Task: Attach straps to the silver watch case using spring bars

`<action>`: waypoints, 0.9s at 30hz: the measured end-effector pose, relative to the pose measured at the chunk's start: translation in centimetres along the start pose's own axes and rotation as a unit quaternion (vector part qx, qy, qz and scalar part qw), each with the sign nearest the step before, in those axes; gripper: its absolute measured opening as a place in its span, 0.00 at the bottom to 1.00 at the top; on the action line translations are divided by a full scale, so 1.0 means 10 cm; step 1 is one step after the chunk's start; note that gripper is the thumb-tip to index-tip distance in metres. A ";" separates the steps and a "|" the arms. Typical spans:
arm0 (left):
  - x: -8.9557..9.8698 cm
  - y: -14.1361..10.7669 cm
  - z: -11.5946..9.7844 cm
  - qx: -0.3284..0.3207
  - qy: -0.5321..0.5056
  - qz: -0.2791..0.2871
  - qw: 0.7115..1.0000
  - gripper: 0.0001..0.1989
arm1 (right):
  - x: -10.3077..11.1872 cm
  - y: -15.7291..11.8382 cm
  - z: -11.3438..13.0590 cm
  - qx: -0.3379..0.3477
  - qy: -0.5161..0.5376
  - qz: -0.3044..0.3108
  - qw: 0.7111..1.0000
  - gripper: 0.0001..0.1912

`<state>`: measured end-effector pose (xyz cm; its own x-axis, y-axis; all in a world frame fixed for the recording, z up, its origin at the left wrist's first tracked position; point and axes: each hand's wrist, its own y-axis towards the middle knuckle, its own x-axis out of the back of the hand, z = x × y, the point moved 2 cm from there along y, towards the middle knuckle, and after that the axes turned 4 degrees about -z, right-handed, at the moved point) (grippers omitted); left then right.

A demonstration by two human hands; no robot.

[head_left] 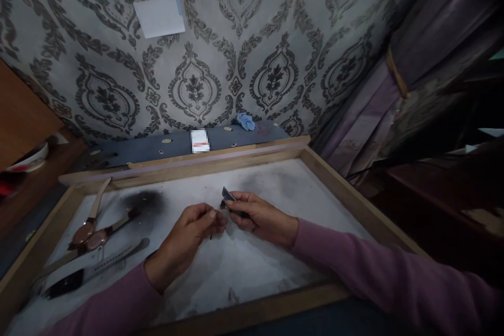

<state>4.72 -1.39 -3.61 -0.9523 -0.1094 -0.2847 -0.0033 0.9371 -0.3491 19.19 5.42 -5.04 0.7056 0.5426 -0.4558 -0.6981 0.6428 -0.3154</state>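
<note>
Both hands are close together above the middle of a wood-framed white tray (pixel 346 189). My right hand (pixel 255 215) is closed round a thin dark tool (pixel 228 194), whose pointed, blade-like tip sticks up past the fingers. A small black piece (pixel 222 204) shows beside that tool; which hand bears it is unclear. My left hand (pixel 197 228) has its fingers pinched together just left of the tool, and what they hold is too small to name. A short dark bit (pixel 211 237) shows below those fingers.
Two round-faced watches (pixel 83 232) (pixel 97 240) and a white-strapped black watch (pixel 66 283) lie at the tray's left. Behind the tray are a small white box (pixel 200 142) and a blue crumpled cloth (pixel 246 122). A purple curtain (pixel 366 110) hangs right.
</note>
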 end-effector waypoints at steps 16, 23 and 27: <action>0.00 0.02 0.01 -0.005 -0.009 0.027 1.000 0.13 | -0.04 0.00 -0.01 -0.015 -0.004 0.004 1.000 0.15; -0.02 0.02 0.02 -0.003 -0.011 0.021 1.000 0.12 | -0.04 0.00 -0.02 -0.015 -0.001 0.001 1.000 0.15; -0.01 0.02 0.01 -0.003 -0.019 0.018 1.000 0.11 | -0.03 0.00 -0.02 -0.011 -0.007 -0.004 1.000 0.15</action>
<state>4.88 -1.25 -3.75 -0.9398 -0.0873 -0.3304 0.0295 0.9424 -0.3331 18.97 5.13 -5.11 0.7131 0.5444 -0.4417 -0.6943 0.6353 -0.3381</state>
